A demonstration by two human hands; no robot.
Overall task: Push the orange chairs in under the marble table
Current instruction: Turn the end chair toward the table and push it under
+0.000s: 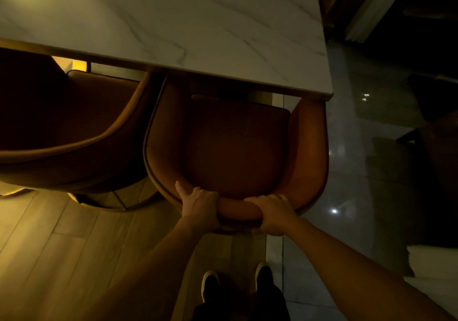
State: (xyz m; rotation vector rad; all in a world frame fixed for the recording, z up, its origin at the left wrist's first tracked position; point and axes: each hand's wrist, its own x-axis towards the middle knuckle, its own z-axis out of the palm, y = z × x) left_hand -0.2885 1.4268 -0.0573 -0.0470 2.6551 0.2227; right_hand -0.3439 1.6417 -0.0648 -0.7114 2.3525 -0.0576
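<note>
gripping the chair back, left hand and right hand are pushing it under the table; next is needing a straight push.

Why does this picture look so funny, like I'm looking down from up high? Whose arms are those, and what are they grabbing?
The camera sits on a person's head, looking down, so you see what that person sees: their own arms and, at the bottom, their shoes. There is no robot here, just two bare hands. The left hand and the right hand both grip the curved top of the back of an orange chair. The chair's front is already partly under the white marble table. I see nothing lying on the part of the table that shows. A second orange chair stands to the left, beside the first one.
</note>
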